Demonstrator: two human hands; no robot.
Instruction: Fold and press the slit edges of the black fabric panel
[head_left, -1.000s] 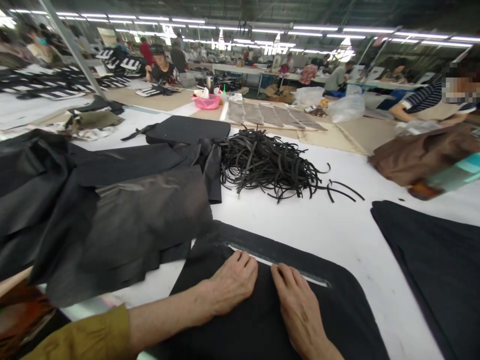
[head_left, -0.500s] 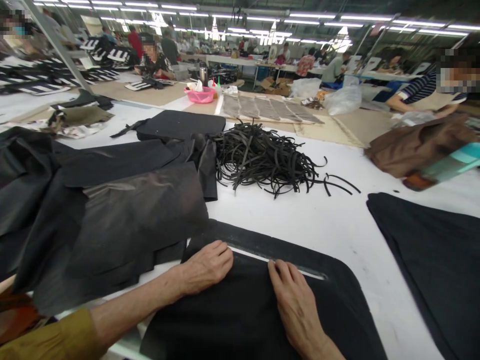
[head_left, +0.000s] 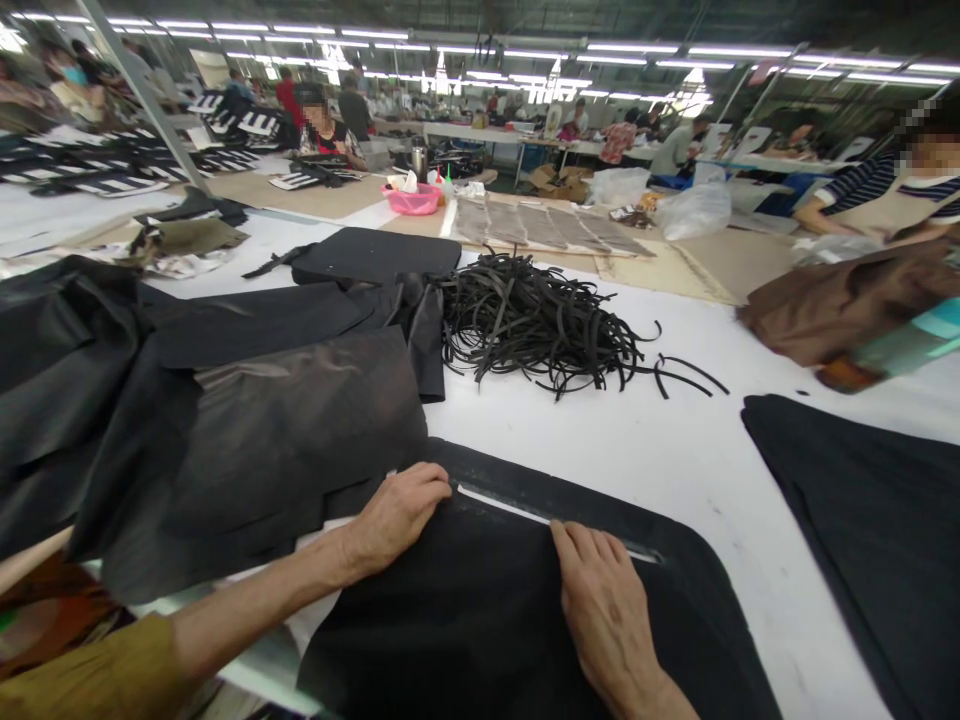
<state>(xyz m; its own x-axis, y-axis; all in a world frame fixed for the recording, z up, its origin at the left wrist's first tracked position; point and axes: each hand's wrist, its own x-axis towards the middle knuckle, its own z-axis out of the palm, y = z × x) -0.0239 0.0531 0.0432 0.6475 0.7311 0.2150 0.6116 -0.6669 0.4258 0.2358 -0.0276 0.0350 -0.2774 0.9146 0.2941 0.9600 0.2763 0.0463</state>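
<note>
A black fabric panel (head_left: 495,620) with rounded corners lies flat in front of me on the white table (head_left: 645,450). A narrow pale slit (head_left: 525,512) runs across its far part. My left hand (head_left: 394,515) rests flat on the panel by the slit's left end, fingers stretched out and together. My right hand (head_left: 604,600) lies flat on the panel with fingertips at the slit, near its right part. Neither hand holds anything.
A heap of dark fabric pieces (head_left: 225,420) covers the table to my left. A tangle of black strips (head_left: 540,320) lies beyond the panel. Another black panel (head_left: 862,500) lies at the right. A pink bowl (head_left: 411,200) and other workers sit at far tables.
My left hand has slid left along the slit, away from my right hand. My right hand has stayed near the slit's right part.
</note>
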